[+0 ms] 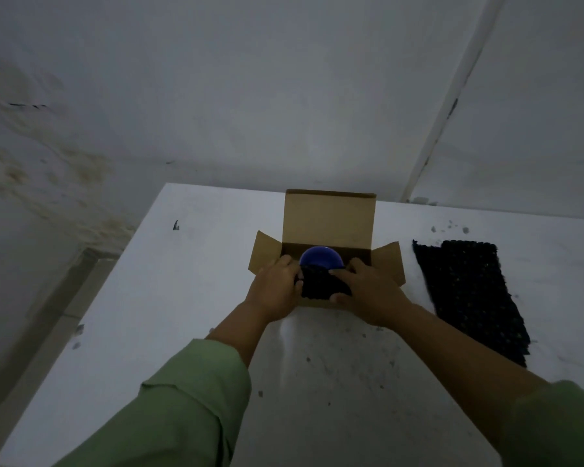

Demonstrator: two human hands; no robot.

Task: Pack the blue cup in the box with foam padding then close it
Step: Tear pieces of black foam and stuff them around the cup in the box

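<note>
Head view: box [327, 224] open on counter [196, 264], cup [321, 257] inside. Left hand [277, 288] and right hand [368, 291] both pinch a foam piece [321, 284] at the near wall. Padding step; next, tuck it down, then add spare foam [469, 294] lying right.

You've got 1 box [327, 224], lid up, w/ 2 side flaps out. 1 cup [321, 257], blue, sits in it. Foam: 2 pcs, 1 piece [321, 284] at the box's near edge, 1 sheet [469, 291] flat on the table [182, 281] to the right. 2 hands: left hand [277, 288], right hand [371, 291]. 2 green sleeves. 1 table.
</note>
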